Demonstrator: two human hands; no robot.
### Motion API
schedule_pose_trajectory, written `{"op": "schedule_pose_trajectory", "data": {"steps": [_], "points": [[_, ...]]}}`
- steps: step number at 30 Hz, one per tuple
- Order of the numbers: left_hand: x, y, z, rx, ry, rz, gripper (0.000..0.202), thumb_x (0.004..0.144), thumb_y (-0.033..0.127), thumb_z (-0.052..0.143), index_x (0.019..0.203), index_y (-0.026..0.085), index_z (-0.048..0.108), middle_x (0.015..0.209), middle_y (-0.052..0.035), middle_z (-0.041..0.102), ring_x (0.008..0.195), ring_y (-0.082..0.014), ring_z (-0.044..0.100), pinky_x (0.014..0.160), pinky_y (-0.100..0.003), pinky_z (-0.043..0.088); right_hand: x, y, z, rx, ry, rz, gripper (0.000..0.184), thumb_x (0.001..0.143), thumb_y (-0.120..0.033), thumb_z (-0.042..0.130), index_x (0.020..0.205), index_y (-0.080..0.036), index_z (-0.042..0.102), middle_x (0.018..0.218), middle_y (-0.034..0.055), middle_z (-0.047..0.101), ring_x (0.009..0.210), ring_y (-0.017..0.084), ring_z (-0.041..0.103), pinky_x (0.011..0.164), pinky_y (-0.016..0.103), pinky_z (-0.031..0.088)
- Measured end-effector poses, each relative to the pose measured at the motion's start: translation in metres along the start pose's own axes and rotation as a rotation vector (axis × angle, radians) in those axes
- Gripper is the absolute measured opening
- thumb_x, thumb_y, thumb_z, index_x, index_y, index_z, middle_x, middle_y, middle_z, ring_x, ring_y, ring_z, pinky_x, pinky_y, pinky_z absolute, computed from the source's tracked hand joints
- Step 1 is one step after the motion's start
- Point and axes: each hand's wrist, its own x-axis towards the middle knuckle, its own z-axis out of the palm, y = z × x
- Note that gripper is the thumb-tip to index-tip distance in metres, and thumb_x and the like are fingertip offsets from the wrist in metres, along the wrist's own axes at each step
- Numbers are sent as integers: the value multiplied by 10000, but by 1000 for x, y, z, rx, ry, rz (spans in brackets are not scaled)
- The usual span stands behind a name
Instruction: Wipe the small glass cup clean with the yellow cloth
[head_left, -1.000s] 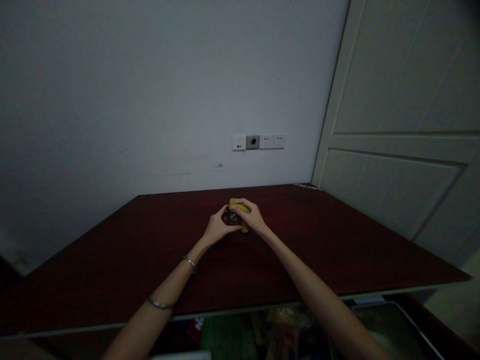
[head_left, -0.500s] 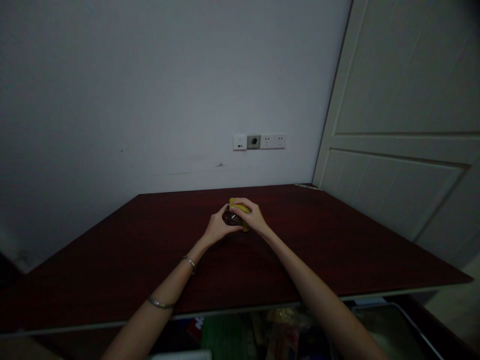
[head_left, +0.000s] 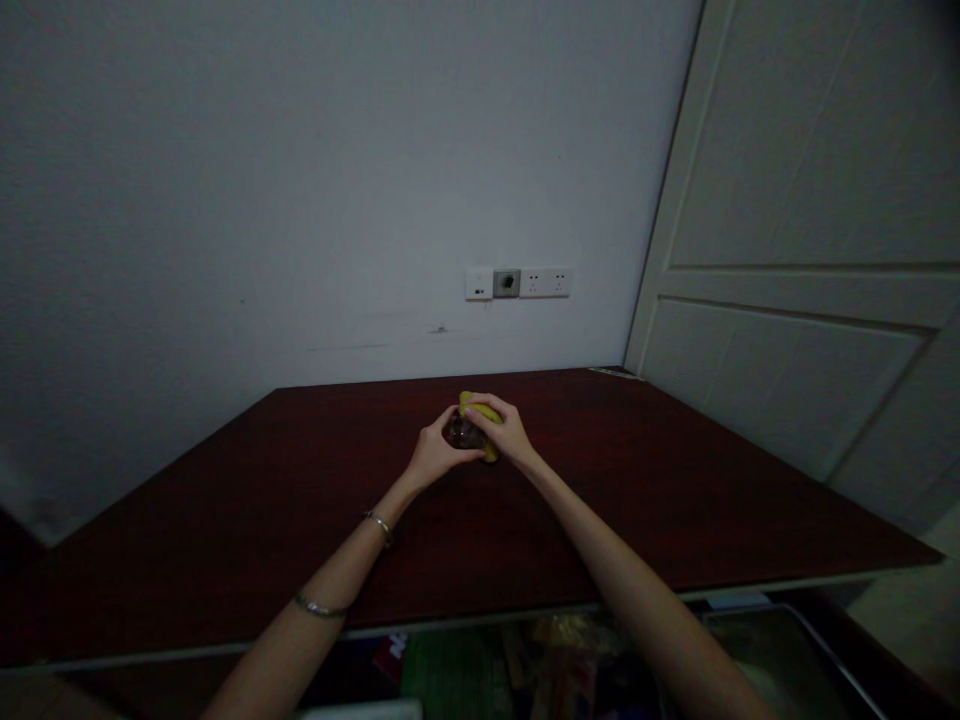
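Near the middle of the dark red table, my left hand is curved round a small clear, shiny vessel, its thumb at the near side and its fingers at the far side. My right hand is closed on a soft-looking yellow piece, which I cannot tell to be a cloth or a sponge. The yellow piece lies against the right side of the vessel and shows above and below my right fingers. Both hands almost touch, and part of the vessel is hidden behind them.
A pale wall with a row of sockets rises behind the table. A white panelled door stands at the right. Below the table's front edge are a green item, several dim packets and a tray.
The yellow piece and my right fingers have shifted very slightly upward against the vessel. My left hand keeps almost the same hold.
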Motion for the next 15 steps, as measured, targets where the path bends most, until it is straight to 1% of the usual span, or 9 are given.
{"op": "schedule_pose_trajectory", "data": {"steps": [2, 6, 9, 12, 15], "points": [[1, -2, 1, -63, -1, -32, 839, 470, 294, 809, 1215, 127, 461, 1118, -113, 605, 1009, -240, 578, 911, -380, 448, 1, -1, -1, 14, 1, 6, 234, 703, -392, 620, 840, -206, 660, 924, 35, 656, 903, 197, 581, 843, 313, 432], [0, 0, 2, -209, -49, -78, 822, 480, 264, 809, 1212, 142, 456, 1077, -96, 623, 956, -223, 604, 880, -382, 478, 5, 4, -2, 129, 88, 149, 288, 672, -428, 633, 834, -190, 653, 875, 34, 662, 830, 190, 590, 786, 305, 452], [0, 5, 3, -299, -48, -107, 827, 456, 233, 817, 1195, 124, 462, 1094, -108, 613, 987, -229, 593, 898, -383, 470, 7, 7, -2, 188, 126, 209, 317, 657, -437, 641, 845, -182, 648, 873, 35, 659, 818, 184, 589, 781, 303, 454], [2, 11, 3, -389, -14, -190, 812, 443, 212, 817, 1170, 98, 475, 1093, -127, 616, 982, -235, 600, 903, -388, 469, 5, 4, -3, 161, 117, 161, 306, 645, -425, 656, 845, -193, 651, 895, 29, 656, 839, 188, 586, 796, 306, 449], [4, 14, 3, -461, 10, -223, 747, 455, 211, 809, 1128, 94, 506, 1090, -127, 624, 975, -236, 607, 905, -390, 469, 3, -2, -4, 133, 57, 82, 261, 656, -396, 658, 835, -207, 659, 905, 23, 654, 870, 194, 581, 817, 308, 440]]}}
